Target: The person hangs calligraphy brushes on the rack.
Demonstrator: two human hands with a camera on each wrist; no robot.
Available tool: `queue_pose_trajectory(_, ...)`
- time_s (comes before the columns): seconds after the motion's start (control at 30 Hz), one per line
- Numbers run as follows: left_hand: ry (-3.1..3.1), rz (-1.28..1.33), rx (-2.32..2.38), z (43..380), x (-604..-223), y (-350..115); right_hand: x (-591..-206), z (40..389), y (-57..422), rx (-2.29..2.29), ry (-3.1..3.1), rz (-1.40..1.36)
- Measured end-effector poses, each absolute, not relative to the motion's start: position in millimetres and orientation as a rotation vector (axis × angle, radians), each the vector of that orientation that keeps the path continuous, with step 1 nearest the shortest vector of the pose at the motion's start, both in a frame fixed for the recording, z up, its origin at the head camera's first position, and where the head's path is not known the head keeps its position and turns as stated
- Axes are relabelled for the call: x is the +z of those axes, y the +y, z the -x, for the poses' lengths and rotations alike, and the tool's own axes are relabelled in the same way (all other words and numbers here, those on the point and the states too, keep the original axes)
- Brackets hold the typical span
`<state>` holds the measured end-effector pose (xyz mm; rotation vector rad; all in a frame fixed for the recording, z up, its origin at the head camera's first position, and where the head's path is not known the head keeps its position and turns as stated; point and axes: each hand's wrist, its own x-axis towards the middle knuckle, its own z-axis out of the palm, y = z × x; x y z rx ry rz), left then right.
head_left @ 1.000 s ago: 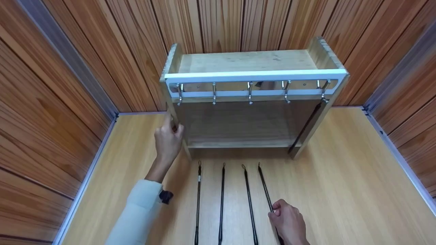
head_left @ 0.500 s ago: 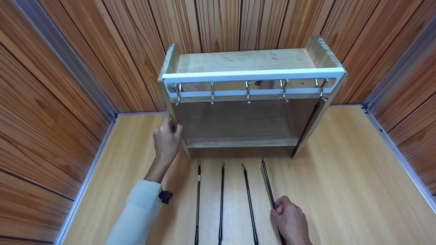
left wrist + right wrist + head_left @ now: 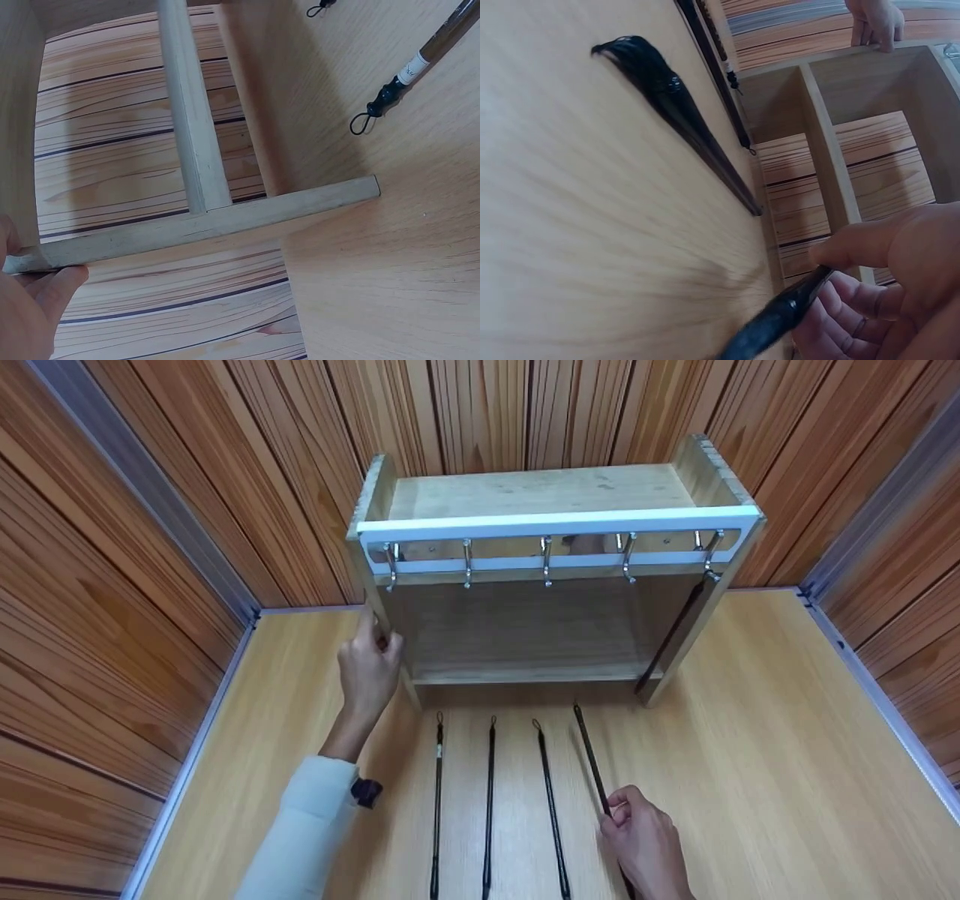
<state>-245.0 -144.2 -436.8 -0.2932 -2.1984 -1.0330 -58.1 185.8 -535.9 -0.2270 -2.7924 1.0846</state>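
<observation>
In the head view my left hand [image 3: 367, 671] grips the left side panel of a wooden shelf [image 3: 540, 495]; the left wrist view shows the fingers [image 3: 64, 289] on the panel's edge. My right hand [image 3: 649, 836] pinches a dark calligraphy brush [image 3: 589, 742] between thumb and fingers. Its loop end points toward the shelf, and a shadow apart from it shows that end is off the table. The black brush head [image 3: 761, 330] points away from the shelf in the right wrist view. Another calligraphy brush [image 3: 670, 639] hangs from the rightmost hook [image 3: 712, 556].
Three more calligraphy brushes lie side by side on the table: a left one [image 3: 437, 795], a middle one [image 3: 490, 802] and a right one [image 3: 550, 802]. A white rail [image 3: 480, 526] with several metal hooks crosses the shelf front. Wood-panelled walls [image 3: 112, 607] enclose the table.
The right hand has shifted slightly right and toward the shelf with its brush, whose loop end has risen off the table. The hanging brush has swung. The left hand keeps its hold.
</observation>
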Motion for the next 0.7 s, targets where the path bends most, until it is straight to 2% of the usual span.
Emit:
queue_pose_trajectory(0.3, -2.207, 0.291, -1.046, 245, -435, -143, -523, 63, 190, 1.111, -2.782, 0.267)
queue_pose_trajectory(0.7, -2.228, 0.27, -1.031, 244, -436, -143, -509, 64, 191, 1.11, -2.615, 0.175)
